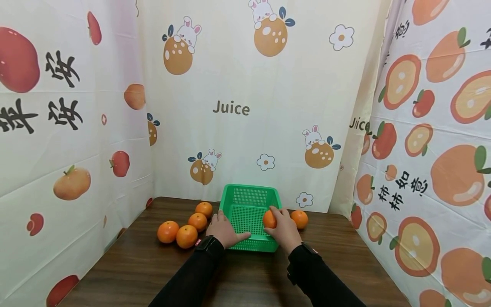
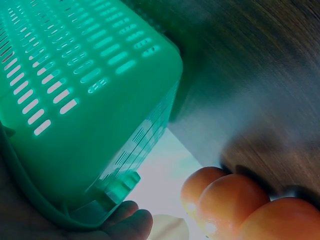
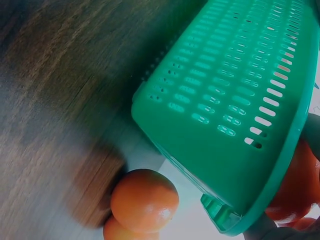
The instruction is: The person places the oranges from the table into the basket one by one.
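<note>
A green plastic basket (image 1: pixel 251 245) with slotted walls stands on the table. My left hand (image 1: pixel 223 230) holds its near left corner, thumb stretched out over the front part. In the left wrist view, fingertips (image 2: pixel 132 220) show just outside the rim by the basket's handle. My right hand (image 1: pixel 284 228) grips an orange (image 1: pixel 269 219) at the basket's right side, above the inside. The right wrist view shows this orange (image 3: pixel 297 187) partly hidden behind the rim, with the hand around it.
Several oranges (image 1: pixel 186 236) lie in a group left of the basket. To its right is another orange (image 1: pixel 299 219); the right wrist view shows a pair of oranges (image 3: pixel 144 200) there. Printed cloths (image 1: pixel 245 140) hang around the brown wooden table (image 1: pixel 245 281).
</note>
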A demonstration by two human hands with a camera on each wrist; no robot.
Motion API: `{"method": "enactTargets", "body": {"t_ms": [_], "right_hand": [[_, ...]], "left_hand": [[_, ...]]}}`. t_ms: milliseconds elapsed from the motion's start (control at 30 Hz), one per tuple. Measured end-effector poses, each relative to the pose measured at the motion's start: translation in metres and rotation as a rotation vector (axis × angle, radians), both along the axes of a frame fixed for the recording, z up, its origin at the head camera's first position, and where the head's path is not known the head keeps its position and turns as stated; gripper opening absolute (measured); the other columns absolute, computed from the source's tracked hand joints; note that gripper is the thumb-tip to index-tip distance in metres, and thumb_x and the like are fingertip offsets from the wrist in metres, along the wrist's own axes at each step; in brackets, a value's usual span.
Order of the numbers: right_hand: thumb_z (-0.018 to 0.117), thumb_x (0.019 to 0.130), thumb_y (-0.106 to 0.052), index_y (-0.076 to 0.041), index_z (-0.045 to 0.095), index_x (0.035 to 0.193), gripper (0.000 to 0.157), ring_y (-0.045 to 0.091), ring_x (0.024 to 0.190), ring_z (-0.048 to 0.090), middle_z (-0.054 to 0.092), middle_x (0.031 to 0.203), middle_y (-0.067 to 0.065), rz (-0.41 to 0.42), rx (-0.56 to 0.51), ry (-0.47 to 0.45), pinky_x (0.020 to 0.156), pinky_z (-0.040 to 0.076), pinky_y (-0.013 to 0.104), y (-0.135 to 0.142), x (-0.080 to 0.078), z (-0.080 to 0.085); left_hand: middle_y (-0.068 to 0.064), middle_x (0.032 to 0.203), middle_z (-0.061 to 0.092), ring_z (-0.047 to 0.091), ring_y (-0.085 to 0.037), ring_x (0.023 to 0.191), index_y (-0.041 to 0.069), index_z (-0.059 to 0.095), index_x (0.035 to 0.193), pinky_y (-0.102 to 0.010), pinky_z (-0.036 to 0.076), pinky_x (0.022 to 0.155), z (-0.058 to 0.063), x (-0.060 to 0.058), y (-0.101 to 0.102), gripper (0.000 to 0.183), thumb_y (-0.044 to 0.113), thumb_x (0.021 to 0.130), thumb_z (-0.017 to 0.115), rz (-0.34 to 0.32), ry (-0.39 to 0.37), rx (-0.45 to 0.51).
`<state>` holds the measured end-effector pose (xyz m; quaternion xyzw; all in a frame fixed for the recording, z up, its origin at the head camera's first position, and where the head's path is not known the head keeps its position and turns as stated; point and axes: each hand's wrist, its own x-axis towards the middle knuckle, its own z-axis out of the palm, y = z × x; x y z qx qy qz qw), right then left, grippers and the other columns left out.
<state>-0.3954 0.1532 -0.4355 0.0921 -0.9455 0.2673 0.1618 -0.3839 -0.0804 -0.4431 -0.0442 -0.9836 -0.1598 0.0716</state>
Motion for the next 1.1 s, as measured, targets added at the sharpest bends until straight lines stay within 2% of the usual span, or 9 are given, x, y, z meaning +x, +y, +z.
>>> {"method": "enactTargets", "body": {"t_ms": [467,800,1100], "right_hand": [[0.09,0.088,-0.029,-0.018,0.052,0.158,0.081,0.03,0.113,0.065,0.057,0.141,0.018,0.011,0.011,-0.033,0.101,0.057,0.052,-0.004,-0.008,-0.011],[0.09,0.087,-0.028,-0.014,0.057,0.155,0.076,0.03,0.107,0.066,0.059,0.137,0.022,0.033,0.076,-0.051,0.099,0.058,0.053,-0.011,-0.008,0.0],[0.089,0.088,-0.029,-0.014,0.065,0.148,0.067,0.028,0.105,0.065,0.061,0.134,0.021,0.057,0.157,-0.091,0.099,0.057,0.051,-0.013,-0.014,0.002]], "left_hand": [[-0.03,0.17,0.032,0.037,-0.047,0.156,-0.009,0.054,0.15,-0.058,0.04,0.122,-0.002,-0.002,0.001,0.118,0.089,0.083,0.061,-0.008,-0.011,-0.005],[-0.031,0.17,0.032,0.036,-0.048,0.156,-0.01,0.054,0.149,-0.059,0.04,0.122,0.004,0.0,-0.001,0.117,0.085,0.084,0.064,-0.007,-0.017,0.015],[-0.03,0.17,0.031,0.036,-0.047,0.156,-0.009,0.053,0.151,-0.057,0.039,0.123,0.001,-0.002,0.001,0.119,0.089,0.084,0.06,-0.005,-0.029,-0.008]]}}
